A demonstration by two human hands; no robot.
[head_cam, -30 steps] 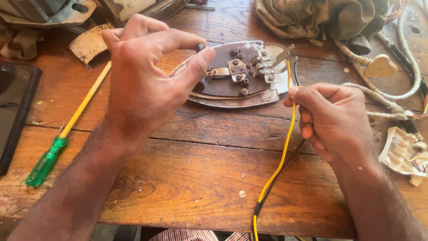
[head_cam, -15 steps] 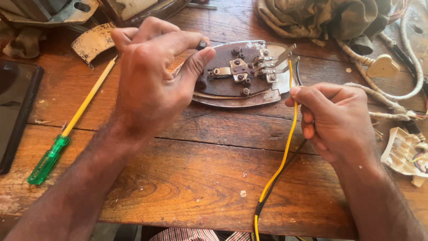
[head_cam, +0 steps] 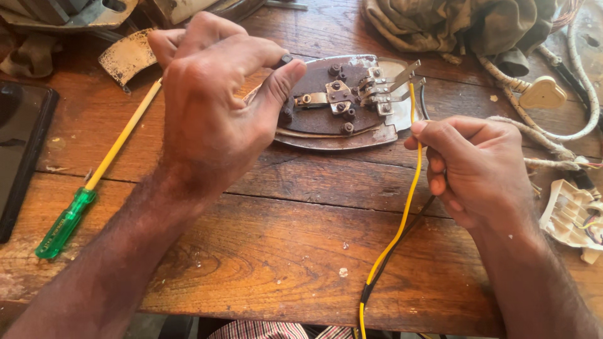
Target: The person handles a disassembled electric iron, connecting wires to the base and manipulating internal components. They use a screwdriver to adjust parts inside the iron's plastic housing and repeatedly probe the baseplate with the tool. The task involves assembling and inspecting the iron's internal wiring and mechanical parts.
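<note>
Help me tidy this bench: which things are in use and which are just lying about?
In use: left hand on the rusty iron soleplate; right hand holding the yellow wire.
Lying about: green-handled screwdriver, cloth, white plug parts, braided cord.

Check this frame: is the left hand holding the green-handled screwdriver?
No. The green-handled screwdriver lies untouched on the wooden table, while the left hand rests on the rusty iron plate.

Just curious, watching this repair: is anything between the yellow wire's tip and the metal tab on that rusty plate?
Nothing visible. The right hand holds the yellow wire, whose tip sits right at the metal tab on the rusty plate. The left hand is at the plate's far edge.
</note>
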